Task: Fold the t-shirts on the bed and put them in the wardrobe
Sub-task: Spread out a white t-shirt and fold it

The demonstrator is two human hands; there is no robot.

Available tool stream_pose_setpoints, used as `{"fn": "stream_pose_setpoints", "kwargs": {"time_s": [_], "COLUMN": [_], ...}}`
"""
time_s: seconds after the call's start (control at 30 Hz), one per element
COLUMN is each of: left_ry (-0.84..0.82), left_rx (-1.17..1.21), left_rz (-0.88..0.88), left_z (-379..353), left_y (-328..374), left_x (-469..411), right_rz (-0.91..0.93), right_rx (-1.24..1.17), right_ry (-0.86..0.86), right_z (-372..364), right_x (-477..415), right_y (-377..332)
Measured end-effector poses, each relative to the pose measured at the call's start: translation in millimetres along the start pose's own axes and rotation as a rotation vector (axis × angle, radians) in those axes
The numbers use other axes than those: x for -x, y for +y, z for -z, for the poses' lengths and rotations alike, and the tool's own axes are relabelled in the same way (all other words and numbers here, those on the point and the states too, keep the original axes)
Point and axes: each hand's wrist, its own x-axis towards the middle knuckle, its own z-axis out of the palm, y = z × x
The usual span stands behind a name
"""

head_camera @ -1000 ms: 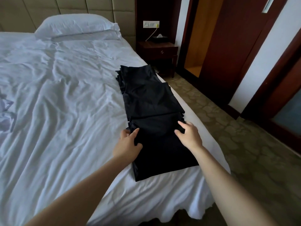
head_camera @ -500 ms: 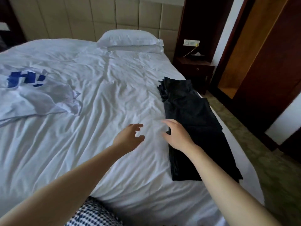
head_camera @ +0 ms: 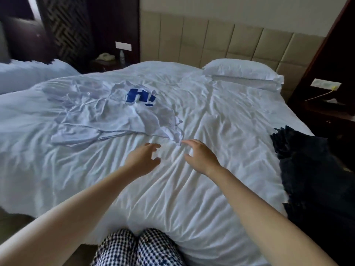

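A crumpled white t-shirt (head_camera: 107, 114) with a blue "h!" print lies unfolded on the bed (head_camera: 201, 198), left of centre. My left hand (head_camera: 143, 160) hovers over the sheet just below the shirt, fingers loosely curved, holding nothing. My right hand (head_camera: 199, 156) reaches out beside it, fingers spread, its fingertips right at the shirt's near corner; I cannot tell if they touch it. A folded black t-shirt (head_camera: 311, 175) lies along the bed's right edge, away from both hands.
A white pillow (head_camera: 242, 71) lies at the beige padded headboard. A dark bedside table (head_camera: 330, 114) stands at the right, another with a telephone (head_camera: 105, 57) at the back left. A second bed (head_camera: 28, 75) is at far left. My checked trousers (head_camera: 138, 248) touch the bed's near edge.
Both hands left the folded black t-shirt and moved left across the sheet to the white printed t-shirt. My view swung left, so the black shirt now sits at the right edge.
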Motion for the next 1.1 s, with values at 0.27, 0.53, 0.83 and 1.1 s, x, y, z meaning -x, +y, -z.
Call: {"fn": "stream_pose_setpoints", "kwargs": {"time_s": [0.27,0.53,0.83,1.1], "left_ry": [0.038,0.079,0.205,0.397], "left_rx": [-0.029,-0.08,-0.2,-0.105], "left_rz": [0.103,0.134,0.02,-0.025], "left_z": [34.9,22.8,-25.4,-46.1], "left_y": [-87.5,-153.4,-220.9,-230.6], "left_x": [-31.7,-92.4,-146.6,-137.1], "right_rz": [0.116,0.063,0.101,0.271], "right_rx": [0.035,0.018,0.046,-0.016], "right_ry": [-0.093,-0.149,-0.189,0.147], "right_z": [-39.2,-96.2,-171.4,-218.1], "right_x": [-91.0,-186.2,-261.9,-259.9], "right_y": [-58.6,-58.2,-42.7,-27.5]}}
